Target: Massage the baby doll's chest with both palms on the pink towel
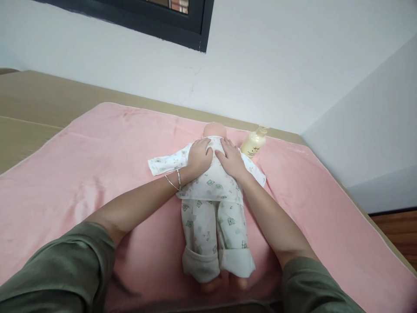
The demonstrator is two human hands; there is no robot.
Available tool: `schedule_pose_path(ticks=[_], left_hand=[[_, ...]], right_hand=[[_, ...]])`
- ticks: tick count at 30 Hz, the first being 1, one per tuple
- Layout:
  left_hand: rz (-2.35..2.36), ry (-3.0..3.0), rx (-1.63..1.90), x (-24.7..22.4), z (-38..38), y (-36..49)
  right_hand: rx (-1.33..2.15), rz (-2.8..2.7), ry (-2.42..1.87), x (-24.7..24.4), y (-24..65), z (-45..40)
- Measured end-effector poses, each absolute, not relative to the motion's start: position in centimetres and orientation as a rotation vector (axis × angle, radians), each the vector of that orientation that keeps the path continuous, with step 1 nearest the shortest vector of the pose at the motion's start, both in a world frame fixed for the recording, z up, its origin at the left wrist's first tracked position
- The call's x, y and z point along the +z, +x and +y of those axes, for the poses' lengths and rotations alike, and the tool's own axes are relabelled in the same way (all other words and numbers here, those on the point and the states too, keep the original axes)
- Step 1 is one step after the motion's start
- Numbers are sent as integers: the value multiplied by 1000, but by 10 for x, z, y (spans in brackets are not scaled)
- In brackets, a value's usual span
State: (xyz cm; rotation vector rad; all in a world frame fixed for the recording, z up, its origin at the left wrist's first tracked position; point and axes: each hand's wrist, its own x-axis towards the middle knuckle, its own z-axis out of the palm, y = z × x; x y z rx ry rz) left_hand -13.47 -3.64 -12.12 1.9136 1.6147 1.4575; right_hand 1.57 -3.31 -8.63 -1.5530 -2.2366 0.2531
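A baby doll [213, 184] in white printed pyjamas lies on a pink cloth [146, 239], its head away from me and its feet towards me. My left hand [200, 157] rests open and flat on the upper left of the doll's top, and a bracelet hangs at that wrist. Opposite it, my right hand [231, 160] lies open on the upper right, fingers pointing at the doll's head. Both thumbs turn inward, with a strip of fabric showing between them. The trouser cuffs are folded up, and the doll's feet partly show below.
Beside the doll's right-hand sleeve stands a pale yellow pump bottle [254, 142], slightly tilted in view. The cloth covers a tan table [42, 93] set against a white wall [260, 65]. A dark window frame [195, 32] is above.
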Motion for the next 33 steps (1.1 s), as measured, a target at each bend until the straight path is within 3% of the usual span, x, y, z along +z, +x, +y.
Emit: schedule_pose_path(ticks=[7, 15, 20, 23, 27, 33], left_hand=[[1636, 1842, 1522, -125, -36, -136], [1614, 1877, 1509, -124, -34, -138], [1623, 1864, 1496, -124, -36, -138], [1619, 1851, 1513, -125, -37, -138], [1605, 1871, 1515, -125, -38, -137], [1631, 1857, 1522, -126, -37, -135]], right_hand=[[-114, -2456, -1545, -82, -14, -93], [333, -2387, -1369, -81, 25, -28], [77, -2304, -1592, -83, 5, -58], [-40, -2464, -1432, -85, -13, -81], [132, -2498, -1294, -83, -5, -60], [214, -2279, -1513, -80, 12, -31]])
